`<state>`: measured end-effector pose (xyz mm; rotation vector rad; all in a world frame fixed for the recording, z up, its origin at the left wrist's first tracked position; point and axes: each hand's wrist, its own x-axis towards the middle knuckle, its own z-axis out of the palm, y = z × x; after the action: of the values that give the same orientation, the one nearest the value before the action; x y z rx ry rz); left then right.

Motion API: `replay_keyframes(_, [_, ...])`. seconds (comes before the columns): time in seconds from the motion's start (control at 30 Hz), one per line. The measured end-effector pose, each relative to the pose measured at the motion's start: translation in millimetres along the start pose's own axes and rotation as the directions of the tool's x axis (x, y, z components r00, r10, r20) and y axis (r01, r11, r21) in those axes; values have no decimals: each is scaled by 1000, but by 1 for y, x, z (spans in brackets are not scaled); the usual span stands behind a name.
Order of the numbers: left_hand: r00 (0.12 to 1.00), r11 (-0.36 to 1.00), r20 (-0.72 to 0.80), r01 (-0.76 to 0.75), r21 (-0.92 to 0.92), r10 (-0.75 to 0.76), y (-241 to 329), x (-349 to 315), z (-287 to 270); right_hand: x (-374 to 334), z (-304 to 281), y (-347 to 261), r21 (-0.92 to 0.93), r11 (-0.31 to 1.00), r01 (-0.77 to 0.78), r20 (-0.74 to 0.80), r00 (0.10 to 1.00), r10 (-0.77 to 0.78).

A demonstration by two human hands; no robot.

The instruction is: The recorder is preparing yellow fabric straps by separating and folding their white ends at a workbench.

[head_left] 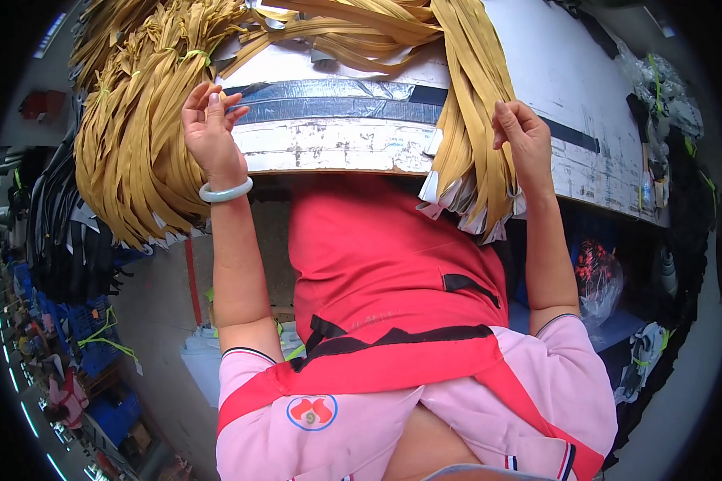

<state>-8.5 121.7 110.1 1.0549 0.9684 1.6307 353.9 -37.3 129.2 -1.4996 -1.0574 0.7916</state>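
Observation:
My left hand (215, 143) is raised beside a thick bundle of long tan tape strips (140, 152) hanging over the left part of the table edge. Its fingers are loosely bent and apart, and nothing clear shows in them. A pale bangle (226, 192) circles that wrist. At the right, my right hand (526, 146) hovers by the edge of a narrower bundle of tan strips (475, 104), its fingers half curled with a gap between them. White ends (449, 196) of these strips hang below the table edge. Whether its fingertips touch the strips I cannot tell.
The white tabletop (329, 144) is scuffed and patched with silver and dark tape (321, 100). More tan strips (361, 36) lie across its far side. Black straps (72, 232) hang at the left, near blue crates (88, 337). Clear plastic bags (658, 88) lie at the right.

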Motion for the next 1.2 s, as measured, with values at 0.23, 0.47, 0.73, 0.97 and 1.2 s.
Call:
replay_keyframes(0.23, [741,937,640,-40,348,-206,-34,-104,46,-20,-6,18,-370,928,-45,65,995,74])
replay_keyframes(0.47, [615,749,732,-329,575,-292,-49,-162,83,-32,8,5,-468,872,142,209,977,-47])
replay_keyframes(0.73, [538,812,609,402,422,-583,-79,-170,75,-42,32,6,-422,866,269,421,904,-75])
replay_keyframes(0.97, [378,574,628,807,137,-681,-64,-136,63,-50,39,2,-339,916,212,368,927,-78])
replay_keyframes(1.2, [264,399,707,916,27,-656,-61,-152,62,-51,51,10,-220,910,351,457,861,-221])
